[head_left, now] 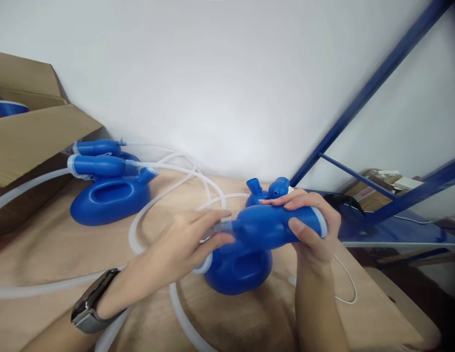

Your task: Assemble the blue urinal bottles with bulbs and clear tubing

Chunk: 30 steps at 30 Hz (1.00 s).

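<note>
My right hand point(318, 227) wraps around a blue plastic urinal funnel point(262, 227), which lies sideways with its white-rimmed wide end to the right. At its narrow left end, my left hand point(198, 234) pinches a clear hose connector point(224, 226) between thumb and fingers. The connector meets the funnel's tip; how far it is pushed on I cannot tell. Just below, a blue urinal bottle point(238, 274) with a grip hole rests on the table, its white-rimmed mouth partly behind my left fingers. Behind the funnel stand more blue spouted parts point(254, 188), partly hidden.
At left, another blue bottle point(110, 200) lies beside two blue funnels point(98, 166) with hoses attached. White hoses point(139, 230) loop over the wooden table point(168, 190). An open cardboard box point(40, 132) stands far left. A blue metal frame point(344, 117) rises at right.
</note>
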Motion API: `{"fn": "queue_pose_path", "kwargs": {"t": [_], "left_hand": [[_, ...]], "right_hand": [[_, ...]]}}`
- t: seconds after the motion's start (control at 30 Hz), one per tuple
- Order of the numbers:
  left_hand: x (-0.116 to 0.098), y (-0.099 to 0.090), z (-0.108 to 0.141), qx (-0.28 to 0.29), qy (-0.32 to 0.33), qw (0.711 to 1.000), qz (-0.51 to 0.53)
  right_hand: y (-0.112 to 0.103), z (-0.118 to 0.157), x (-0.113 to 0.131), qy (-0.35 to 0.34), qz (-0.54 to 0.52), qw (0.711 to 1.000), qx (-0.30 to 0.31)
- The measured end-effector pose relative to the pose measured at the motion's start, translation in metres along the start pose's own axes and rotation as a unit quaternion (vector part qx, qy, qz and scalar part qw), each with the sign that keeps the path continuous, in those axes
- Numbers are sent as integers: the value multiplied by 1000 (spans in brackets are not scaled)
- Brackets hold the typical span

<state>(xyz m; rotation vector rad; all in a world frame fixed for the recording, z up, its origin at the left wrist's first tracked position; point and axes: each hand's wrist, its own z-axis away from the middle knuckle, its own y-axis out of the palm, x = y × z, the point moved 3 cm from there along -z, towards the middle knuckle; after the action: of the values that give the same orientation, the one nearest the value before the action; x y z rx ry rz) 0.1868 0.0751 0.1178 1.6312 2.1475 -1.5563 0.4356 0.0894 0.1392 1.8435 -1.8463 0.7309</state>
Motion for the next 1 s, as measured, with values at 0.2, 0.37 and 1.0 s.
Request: {"fn": "queue_pose_path", "kwargs": {"t": [0.2,0.37,1.0], "left_hand": [[26,-9,-3,123,-196,925,302],[36,-11,-9,185,-203,900,340],[61,-2,-8,261,-265,800,472]], "right_hand": [[-15,-10,-17,-3,-46,999,25],[-12,-11,-23,-1,-62,996,56],[-12,-9,-31,-14,-86,992,95]]}}
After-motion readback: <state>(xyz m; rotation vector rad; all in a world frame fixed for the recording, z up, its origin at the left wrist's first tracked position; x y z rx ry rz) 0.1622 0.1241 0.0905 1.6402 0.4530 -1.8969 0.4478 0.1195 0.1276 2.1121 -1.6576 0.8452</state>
